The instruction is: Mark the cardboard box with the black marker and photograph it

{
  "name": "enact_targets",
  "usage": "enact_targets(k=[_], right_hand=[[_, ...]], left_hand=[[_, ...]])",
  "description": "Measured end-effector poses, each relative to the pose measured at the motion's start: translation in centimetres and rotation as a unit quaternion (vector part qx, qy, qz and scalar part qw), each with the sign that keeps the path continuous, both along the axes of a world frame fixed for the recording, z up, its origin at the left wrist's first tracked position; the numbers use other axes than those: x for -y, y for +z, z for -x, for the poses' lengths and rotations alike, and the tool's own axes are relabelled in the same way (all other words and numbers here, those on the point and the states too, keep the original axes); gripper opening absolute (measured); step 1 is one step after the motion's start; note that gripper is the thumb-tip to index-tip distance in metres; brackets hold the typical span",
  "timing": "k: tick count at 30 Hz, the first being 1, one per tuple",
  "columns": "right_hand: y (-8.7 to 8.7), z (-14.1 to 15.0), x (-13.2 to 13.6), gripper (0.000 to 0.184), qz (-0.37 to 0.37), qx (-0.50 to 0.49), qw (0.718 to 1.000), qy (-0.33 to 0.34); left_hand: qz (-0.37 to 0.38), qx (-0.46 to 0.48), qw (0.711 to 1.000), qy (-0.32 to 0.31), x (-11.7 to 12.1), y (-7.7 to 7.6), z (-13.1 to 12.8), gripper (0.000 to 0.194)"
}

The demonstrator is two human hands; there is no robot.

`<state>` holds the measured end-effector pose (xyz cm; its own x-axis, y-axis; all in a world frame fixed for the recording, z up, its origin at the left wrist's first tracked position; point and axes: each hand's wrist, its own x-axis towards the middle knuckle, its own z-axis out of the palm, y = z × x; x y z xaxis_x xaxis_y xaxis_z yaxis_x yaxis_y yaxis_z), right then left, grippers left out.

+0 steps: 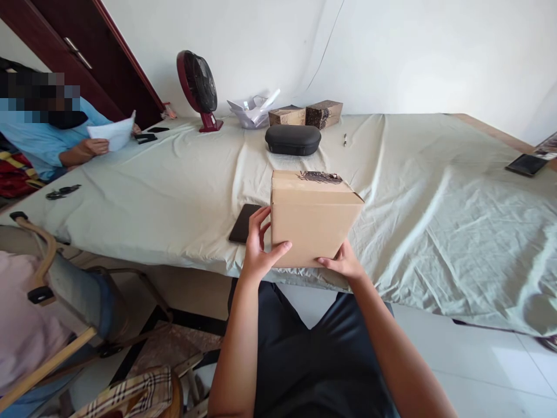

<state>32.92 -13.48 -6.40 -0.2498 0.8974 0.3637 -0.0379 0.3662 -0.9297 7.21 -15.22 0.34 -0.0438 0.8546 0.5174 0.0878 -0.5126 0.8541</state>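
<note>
A closed cardboard box (pixel 311 232) with dark scribbles on its top is at the near edge of the cloth-covered table. My left hand (pixel 261 247) grips its left side, thumb on the near face and fingers along the side. At the lower right, my right hand (pixel 343 261) has its thumb on the near face; its other fingers are hidden behind or under the box. Just left of the box, partly behind my left hand, lies a dark flat phone or tablet (pixel 243 223). Whether the box rests on the table or is slightly raised, I cannot tell.
Behind the box sit a black zip case (pixel 293 140), two small cardboard boxes (pixel 324 114), a white basket (pixel 255 115) and a red fan (pixel 200 87). A person in blue (pixel 82 136) holds paper at the left. A chair (pixel 47 255) stands near left.
</note>
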Motion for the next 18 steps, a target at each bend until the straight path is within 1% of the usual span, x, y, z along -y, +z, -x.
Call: enact_targets(k=[3,5,8,12,15,18], right_hand=[[0.1,-0.1,0.1,0.100,0.001,0.017,1.000,-0.011],[0.2,-0.2,0.1,0.104,0.008,0.024,1.000,-0.013],[0.4,-0.2,0.0,0.110,0.000,0.020,1.000,-0.015],[1.2,0.0,0.0,0.114,-0.027,0.007,0.999,-0.017],[1.8,0.1,0.1,0.116,-0.018,-0.026,0.999,-0.029],[2.0,0.0,0.1,0.118,-0.003,-0.061,0.997,-0.047]], left_hand=[[0.048,0.017,0.998,-0.030,0.1,-0.3,-0.5,0.102],[0.077,0.031,0.996,-0.022,0.2,-0.5,-0.7,0.109],[0.115,0.066,0.991,-0.010,0.1,-1.5,-0.7,0.111],[0.158,0.090,0.983,-0.027,-0.3,-3.0,-0.1,0.103],[0.162,0.104,0.980,-0.046,-0.8,-3.6,0.3,0.106],[0.161,0.120,0.979,-0.037,-1.1,-3.8,0.1,0.111]])
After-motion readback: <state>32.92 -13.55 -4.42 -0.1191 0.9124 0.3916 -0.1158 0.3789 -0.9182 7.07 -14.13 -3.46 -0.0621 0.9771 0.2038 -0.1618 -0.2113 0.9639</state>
